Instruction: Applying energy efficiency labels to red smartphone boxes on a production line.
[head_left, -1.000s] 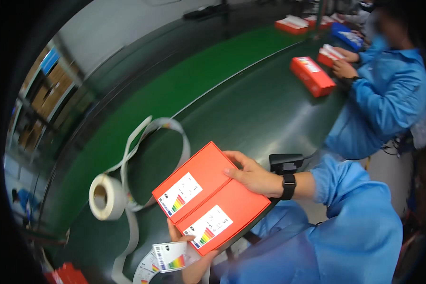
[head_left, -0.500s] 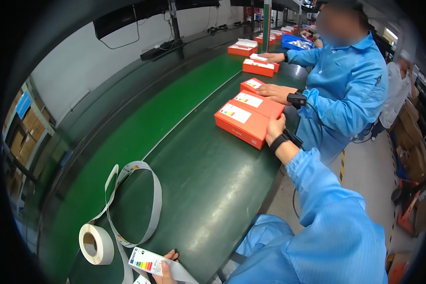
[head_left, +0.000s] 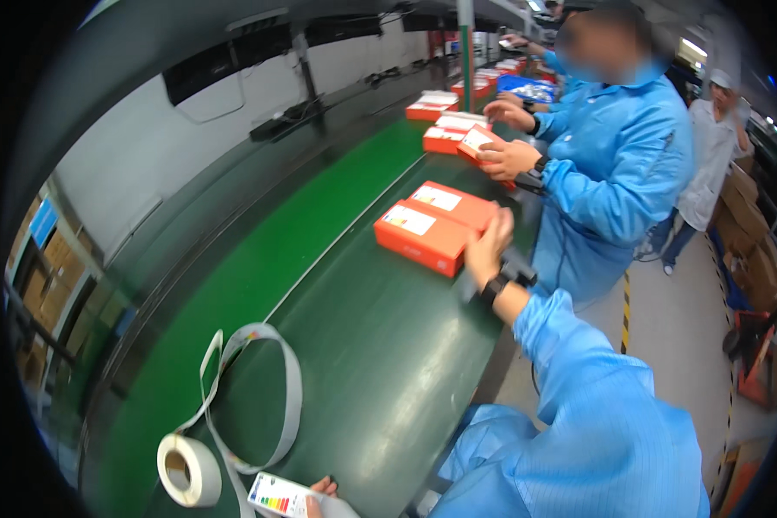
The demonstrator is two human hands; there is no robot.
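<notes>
Two orange-red boxes point(head_left: 423, 235) with white labels on top lie side by side on the green work surface. At their right ends, my right hand point(head_left: 489, 244) has its fingers stretched along the box edges; it is slightly blurred. Low in the picture, my left hand point(head_left: 321, 499) pinches a strip of white labels point(head_left: 276, 495) with coloured bars, thumb on top. Part of that hand is cut off by the lower edge. The strip loops up over the surface and runs back to a white label roll point(head_left: 188, 470) standing to its left.
Across from the boxes, a co-worker in a blue coat point(head_left: 622, 147) holds a tilted orange box point(head_left: 476, 141). More boxes point(head_left: 432, 105) and a blue bin point(head_left: 527, 89) sit farther along the line. A green post point(head_left: 466, 60) rises beside them. Another person point(head_left: 708, 164) stands at the right.
My right hand's fingers have straightened at the box ends. The co-worker has picked up the third box, which lay beside mine, and tilts it. The whole view has shifted slightly.
</notes>
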